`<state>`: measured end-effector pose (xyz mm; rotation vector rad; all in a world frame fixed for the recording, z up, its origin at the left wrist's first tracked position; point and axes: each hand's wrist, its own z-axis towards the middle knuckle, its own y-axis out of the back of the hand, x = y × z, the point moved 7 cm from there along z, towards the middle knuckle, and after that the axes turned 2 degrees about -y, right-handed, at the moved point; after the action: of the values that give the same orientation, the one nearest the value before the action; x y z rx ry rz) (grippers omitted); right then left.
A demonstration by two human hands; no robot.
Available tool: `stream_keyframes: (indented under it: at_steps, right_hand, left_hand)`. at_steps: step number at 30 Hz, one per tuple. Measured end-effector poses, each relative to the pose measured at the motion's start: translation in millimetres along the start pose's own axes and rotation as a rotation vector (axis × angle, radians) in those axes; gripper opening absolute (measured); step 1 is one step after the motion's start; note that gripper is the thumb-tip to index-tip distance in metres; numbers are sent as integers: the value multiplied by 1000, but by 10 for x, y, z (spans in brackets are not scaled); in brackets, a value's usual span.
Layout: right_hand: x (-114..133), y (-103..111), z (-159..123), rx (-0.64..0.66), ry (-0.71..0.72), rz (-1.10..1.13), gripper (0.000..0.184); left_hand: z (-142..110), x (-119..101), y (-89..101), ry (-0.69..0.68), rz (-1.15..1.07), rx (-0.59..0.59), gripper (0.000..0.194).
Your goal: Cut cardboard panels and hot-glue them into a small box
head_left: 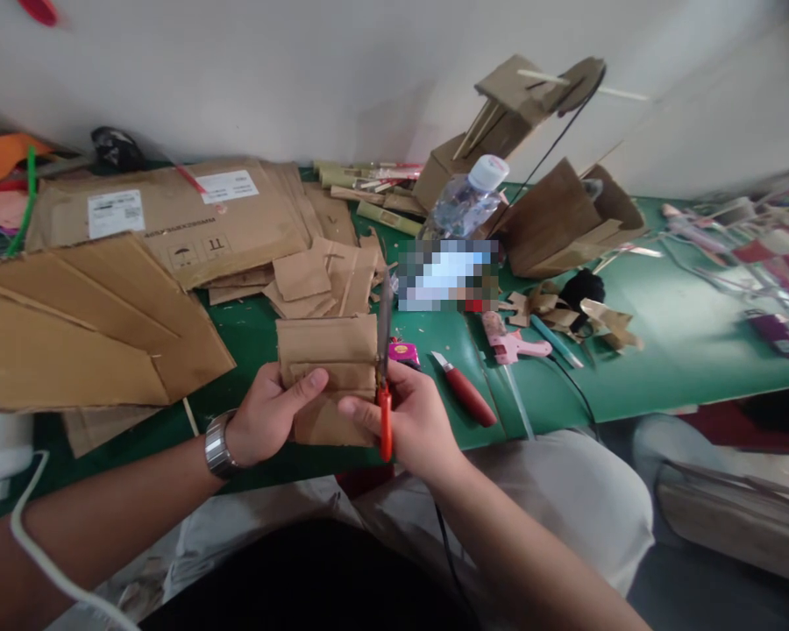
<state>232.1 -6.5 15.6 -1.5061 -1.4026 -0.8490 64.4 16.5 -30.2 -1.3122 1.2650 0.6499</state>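
Note:
My left hand (267, 412) grips a small folded piece of cardboard (329, 350) from its left side, thumb on top. On the other side, my right hand (411, 412) holds orange-handled scissors (385, 412), blades pointing away from me, along the cardboard's right edge. The right thumb also rests against the cardboard's lower part. Whether the blades are apart is hard to tell. Just beyond my right hand lies a pink tape measure (404, 352), partly hidden. A red-handled knife (466, 393) lies to the right on the green table (664, 350).
Cardboard scraps (329, 276) and a flattened box (171, 219) lie behind my hands. A large cardboard sheet (72, 324) stands at left. To the right are a pink glue gun (509, 342) with its cord, a plastic bottle (460, 206) and a cardboard model (552, 219).

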Motion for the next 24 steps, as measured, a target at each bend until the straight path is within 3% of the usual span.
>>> stream_keyframes:
  at_steps: [13, 16, 24]
  right_hand:
    - [1, -84, -66, 123, 41, 185, 56]
    - [40, -83, -83, 77, 60, 190, 63]
    - [4, -60, -40, 37, 47, 247, 54]
  left_hand:
    - [107, 67, -59, 274, -417, 21, 65]
    - [103, 83, -52, 280, -422, 21, 67]
    - [116, 39, -78, 189, -426, 4, 54]
